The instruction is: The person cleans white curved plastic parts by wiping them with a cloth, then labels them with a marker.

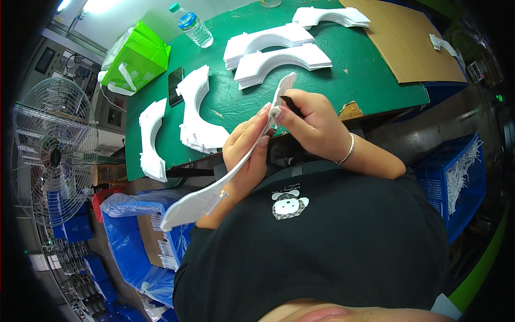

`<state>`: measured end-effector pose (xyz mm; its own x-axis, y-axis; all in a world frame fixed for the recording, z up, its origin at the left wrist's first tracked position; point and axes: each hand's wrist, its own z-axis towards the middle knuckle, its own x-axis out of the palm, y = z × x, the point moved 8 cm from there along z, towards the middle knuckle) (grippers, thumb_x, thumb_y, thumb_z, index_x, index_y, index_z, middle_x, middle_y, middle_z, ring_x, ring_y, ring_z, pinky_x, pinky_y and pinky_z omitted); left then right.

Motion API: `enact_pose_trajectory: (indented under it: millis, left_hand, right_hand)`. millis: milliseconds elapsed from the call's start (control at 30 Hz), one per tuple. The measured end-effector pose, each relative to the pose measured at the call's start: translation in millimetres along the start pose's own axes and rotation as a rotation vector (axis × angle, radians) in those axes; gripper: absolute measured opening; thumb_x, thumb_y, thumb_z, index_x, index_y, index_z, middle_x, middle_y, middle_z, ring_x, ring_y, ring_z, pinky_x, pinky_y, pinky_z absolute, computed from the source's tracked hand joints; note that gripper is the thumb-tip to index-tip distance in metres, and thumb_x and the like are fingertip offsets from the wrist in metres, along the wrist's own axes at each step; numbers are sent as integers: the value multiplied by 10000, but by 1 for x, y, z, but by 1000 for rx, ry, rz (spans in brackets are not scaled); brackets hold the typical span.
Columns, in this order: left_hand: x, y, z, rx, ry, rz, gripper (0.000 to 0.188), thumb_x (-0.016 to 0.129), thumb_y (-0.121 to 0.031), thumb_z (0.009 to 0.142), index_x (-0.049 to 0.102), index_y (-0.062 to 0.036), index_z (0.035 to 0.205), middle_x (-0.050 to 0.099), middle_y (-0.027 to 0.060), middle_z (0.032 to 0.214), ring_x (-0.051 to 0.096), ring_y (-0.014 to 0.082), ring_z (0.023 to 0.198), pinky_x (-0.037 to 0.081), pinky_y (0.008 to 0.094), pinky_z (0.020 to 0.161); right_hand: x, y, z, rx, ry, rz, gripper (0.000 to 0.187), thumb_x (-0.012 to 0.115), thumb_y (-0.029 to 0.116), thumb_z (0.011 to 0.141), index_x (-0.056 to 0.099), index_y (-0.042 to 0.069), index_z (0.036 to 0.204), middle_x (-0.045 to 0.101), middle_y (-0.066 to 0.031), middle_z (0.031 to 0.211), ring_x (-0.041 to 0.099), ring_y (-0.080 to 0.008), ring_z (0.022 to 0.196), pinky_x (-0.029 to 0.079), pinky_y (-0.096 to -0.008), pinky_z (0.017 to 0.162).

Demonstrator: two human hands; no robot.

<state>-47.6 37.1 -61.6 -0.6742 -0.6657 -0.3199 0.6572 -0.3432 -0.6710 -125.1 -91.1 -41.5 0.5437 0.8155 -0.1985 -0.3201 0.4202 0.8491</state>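
Observation:
My left hand (247, 147) is closed around a thin, curved white plastic part (201, 201), held up in front of my chest. One end of the part slants down to the lower left, while its upper end rises past my fingers. Close against that upper end, my right hand (319, 123) grips a small black tool (293, 105). The tool looks like a short-handled knife, but most of it is hidden in my fingers. My right thumb rests at the edge of the white part.
Stacks of curved white parts (284, 61) lie on the green table (332, 80), beside a phone (175, 86), a water bottle (196, 29) and a green bag (139, 53). Cardboard (402, 43) covers the right corner. Blue crates stand left (120, 236) and right (437, 177); a fan (53, 155) is far left.

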Motion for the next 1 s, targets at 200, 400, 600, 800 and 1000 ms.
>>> enact_pose_trajectory:
  millis: [200,400,600,800,1000]
  left_hand:
    - [-4,-12,2,115,-19,91,320,579,-7,914,616,37,1229,633,239,1237,681,294,983,536,349,840]
    - [-4,-17,1,191,-23,161,307,599,-28,914,621,55,1209,638,256,1215,680,322,996,531,361,843]
    - [-6,-17,1,235,-46,227,299,612,-51,913,628,55,1192,648,258,1190,679,341,988,529,370,840]
    - [-15,-18,3,305,-28,203,260,553,-191,973,649,47,1015,696,220,1018,654,289,797,514,349,745]
    - [-21,35,-10,-379,-196,-676,365,403,-330,1058,546,-3,983,582,96,673,565,152,593,489,288,589]
  right_hand:
    - [9,-3,-2,71,39,1,371,573,318,975,587,-13,806,585,-152,653,567,-272,574,429,-358,542]
    - [13,-5,-2,98,76,-11,375,549,310,987,591,-15,804,611,-173,687,591,-299,596,441,-372,552]
    - [24,-9,-4,80,131,7,385,558,293,983,564,-13,750,566,-178,641,551,-308,554,412,-385,527]
    - [8,-10,-3,144,102,-22,398,577,294,977,535,-12,726,483,-151,589,415,-253,510,374,-365,504]
    - [-4,-11,10,41,35,-149,438,595,317,969,466,2,694,419,-147,567,389,-260,509,361,-373,502]
